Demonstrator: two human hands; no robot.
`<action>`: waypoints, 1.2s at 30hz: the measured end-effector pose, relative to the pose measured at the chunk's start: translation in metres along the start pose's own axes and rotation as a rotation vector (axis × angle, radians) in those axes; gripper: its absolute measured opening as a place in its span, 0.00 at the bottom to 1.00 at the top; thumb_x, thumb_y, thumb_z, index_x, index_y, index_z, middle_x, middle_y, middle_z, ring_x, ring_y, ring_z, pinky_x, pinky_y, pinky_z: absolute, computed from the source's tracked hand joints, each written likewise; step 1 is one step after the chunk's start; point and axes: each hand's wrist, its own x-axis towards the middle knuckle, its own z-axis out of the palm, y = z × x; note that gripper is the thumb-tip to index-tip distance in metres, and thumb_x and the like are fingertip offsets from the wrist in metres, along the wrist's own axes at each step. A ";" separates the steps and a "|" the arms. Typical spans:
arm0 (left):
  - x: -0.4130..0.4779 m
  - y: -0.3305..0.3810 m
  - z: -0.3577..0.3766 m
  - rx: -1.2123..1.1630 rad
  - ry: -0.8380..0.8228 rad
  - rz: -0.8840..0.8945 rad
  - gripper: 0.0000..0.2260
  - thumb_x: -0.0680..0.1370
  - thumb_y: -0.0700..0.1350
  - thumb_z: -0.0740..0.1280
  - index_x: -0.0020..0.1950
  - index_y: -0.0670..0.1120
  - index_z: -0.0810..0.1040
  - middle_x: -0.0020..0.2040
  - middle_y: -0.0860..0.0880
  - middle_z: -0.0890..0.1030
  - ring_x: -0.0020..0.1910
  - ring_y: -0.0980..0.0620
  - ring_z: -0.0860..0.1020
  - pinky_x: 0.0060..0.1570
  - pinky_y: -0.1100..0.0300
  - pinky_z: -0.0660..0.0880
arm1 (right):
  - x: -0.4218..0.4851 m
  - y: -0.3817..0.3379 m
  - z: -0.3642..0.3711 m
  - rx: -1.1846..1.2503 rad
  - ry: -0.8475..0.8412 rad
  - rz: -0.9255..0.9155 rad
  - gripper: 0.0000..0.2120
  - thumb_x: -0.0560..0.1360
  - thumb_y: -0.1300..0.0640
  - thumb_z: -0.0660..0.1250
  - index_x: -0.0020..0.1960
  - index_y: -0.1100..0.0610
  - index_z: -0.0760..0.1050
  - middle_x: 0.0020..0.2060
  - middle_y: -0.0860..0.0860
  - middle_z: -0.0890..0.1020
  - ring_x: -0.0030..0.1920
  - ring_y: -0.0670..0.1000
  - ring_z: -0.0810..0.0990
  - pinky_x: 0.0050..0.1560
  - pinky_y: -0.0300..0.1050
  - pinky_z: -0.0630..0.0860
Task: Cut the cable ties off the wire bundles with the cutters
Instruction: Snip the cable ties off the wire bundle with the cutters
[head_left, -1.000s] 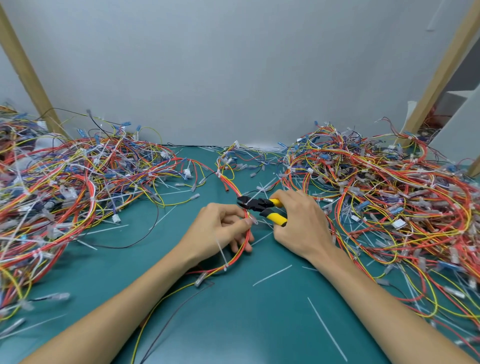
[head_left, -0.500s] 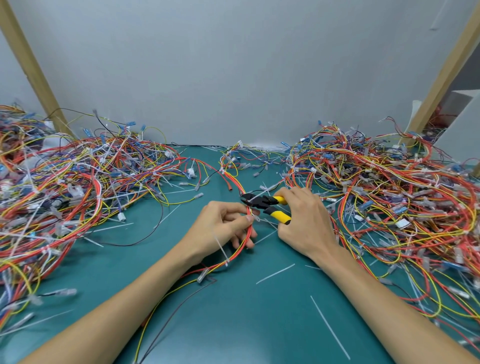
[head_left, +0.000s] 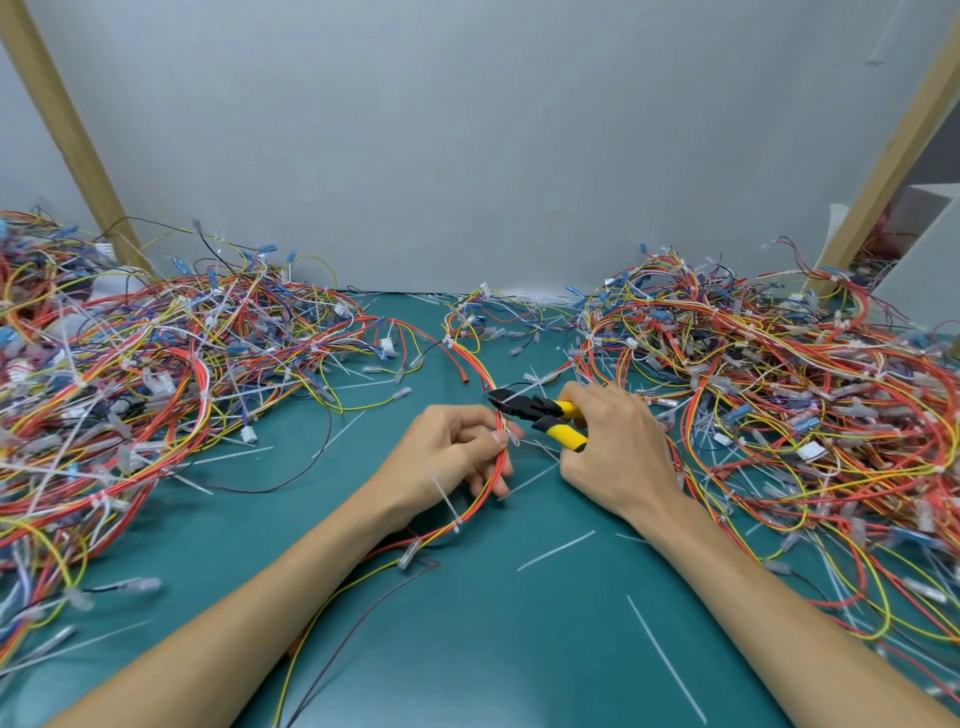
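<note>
Cut white tie strip (head_left: 666, 660) lies at front of green mat (head_left: 467, 649). Mid-mat, left hand (head_left: 447, 457) pinches red-yellow wire bundle (head_left: 485, 499), cable tie (head_left: 456, 524) just below grip. Right hand (head_left: 613, 447) clasps yellow-handled cutters (head_left: 540, 413), black tips at bundle. Wire heaps flank the mat's far left (head_left: 156, 374) and right (head_left: 779, 389).

The cutters (head_left: 539, 417) have yellow handles and a black head, the wire bundle (head_left: 483, 501) is red and yellow, the loose ties (head_left: 556, 550) white, the mat (head_left: 467, 649) teal.
</note>
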 end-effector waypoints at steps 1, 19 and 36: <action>0.000 0.000 0.000 -0.001 -0.003 0.000 0.07 0.82 0.37 0.61 0.52 0.37 0.78 0.32 0.48 0.80 0.29 0.50 0.81 0.27 0.66 0.72 | 0.000 0.000 -0.001 0.002 -0.001 0.001 0.09 0.61 0.57 0.63 0.41 0.52 0.67 0.33 0.47 0.70 0.38 0.54 0.67 0.38 0.46 0.60; 0.000 0.000 0.000 0.008 -0.008 0.000 0.07 0.82 0.36 0.61 0.51 0.37 0.78 0.32 0.48 0.81 0.29 0.49 0.81 0.27 0.65 0.72 | -0.002 -0.002 -0.002 0.000 -0.017 0.055 0.07 0.60 0.53 0.60 0.32 0.52 0.62 0.24 0.46 0.65 0.30 0.54 0.67 0.28 0.40 0.55; 0.001 -0.001 0.000 0.024 -0.021 -0.003 0.06 0.81 0.37 0.62 0.51 0.36 0.78 0.32 0.47 0.81 0.30 0.49 0.81 0.27 0.64 0.73 | -0.001 -0.001 -0.003 -0.020 -0.037 0.092 0.09 0.61 0.49 0.59 0.35 0.54 0.69 0.25 0.49 0.70 0.30 0.54 0.70 0.28 0.40 0.57</action>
